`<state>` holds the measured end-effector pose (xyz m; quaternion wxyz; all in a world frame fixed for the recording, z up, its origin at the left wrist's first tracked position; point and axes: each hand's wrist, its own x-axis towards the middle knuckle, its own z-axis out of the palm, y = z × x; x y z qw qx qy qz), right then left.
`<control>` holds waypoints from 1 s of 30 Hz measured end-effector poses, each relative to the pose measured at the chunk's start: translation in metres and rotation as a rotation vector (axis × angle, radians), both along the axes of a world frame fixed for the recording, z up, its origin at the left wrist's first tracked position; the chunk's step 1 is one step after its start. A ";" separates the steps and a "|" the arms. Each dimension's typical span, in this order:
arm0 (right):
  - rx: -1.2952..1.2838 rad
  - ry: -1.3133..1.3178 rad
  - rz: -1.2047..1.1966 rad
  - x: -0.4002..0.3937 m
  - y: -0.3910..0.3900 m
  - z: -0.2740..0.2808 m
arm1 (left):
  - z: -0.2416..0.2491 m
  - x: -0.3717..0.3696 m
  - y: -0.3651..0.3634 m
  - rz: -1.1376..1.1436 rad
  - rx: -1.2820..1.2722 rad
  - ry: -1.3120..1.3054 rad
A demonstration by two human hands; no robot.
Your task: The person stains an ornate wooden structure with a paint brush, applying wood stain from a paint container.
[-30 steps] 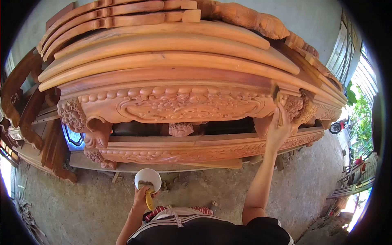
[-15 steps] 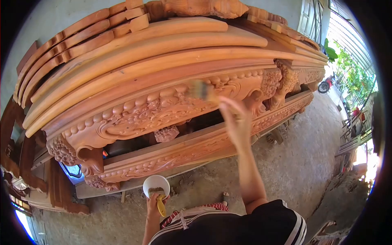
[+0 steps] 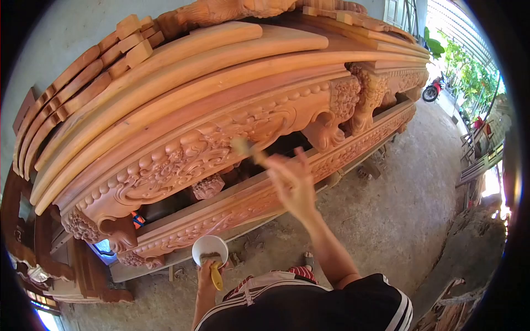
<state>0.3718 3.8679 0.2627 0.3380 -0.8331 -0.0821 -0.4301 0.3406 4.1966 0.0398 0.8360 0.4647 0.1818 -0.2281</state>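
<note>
In my right hand [image 3: 292,185] is a paintbrush [image 3: 246,148], blurred by motion, its bristles over the lower part of the carved wooden front panel [image 3: 190,157]. Beads, scrolls and leafy relief cover that reddish-brown panel. Low in the view, my left hand [image 3: 205,277] grips a white plastic cup [image 3: 207,243]. A second brush with a yellow handle [image 3: 217,278] rests against the cup, its bristle end inside and its handle under my fingers.
Long curved wooden pieces [image 3: 165,94] lie stacked on top of the furniture. A lower carved rail [image 3: 237,212] runs beneath the panel. Dark carved wooden parts [image 3: 33,243] stand at the left. On the concrete floor [image 3: 408,182], a red motorbike [image 3: 432,90] is parked far right.
My right hand and brush have moved left and down across the panel carving. The view has shifted slightly; my left hand still holds the cup.
</note>
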 end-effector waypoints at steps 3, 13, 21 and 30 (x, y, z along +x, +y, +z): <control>0.021 -0.212 -0.320 0.010 -0.041 -0.003 | 0.013 0.003 -0.022 0.079 -0.041 0.027; 0.239 0.161 -0.042 0.002 -0.013 -0.012 | 0.027 -0.001 -0.059 0.080 -0.070 -0.066; 0.171 -0.043 -0.117 0.015 -0.035 -0.029 | -0.008 -0.010 -0.039 0.171 -0.062 -0.005; 0.307 -0.125 -0.201 0.016 -0.038 -0.022 | 0.013 -0.015 -0.031 0.225 -0.100 0.040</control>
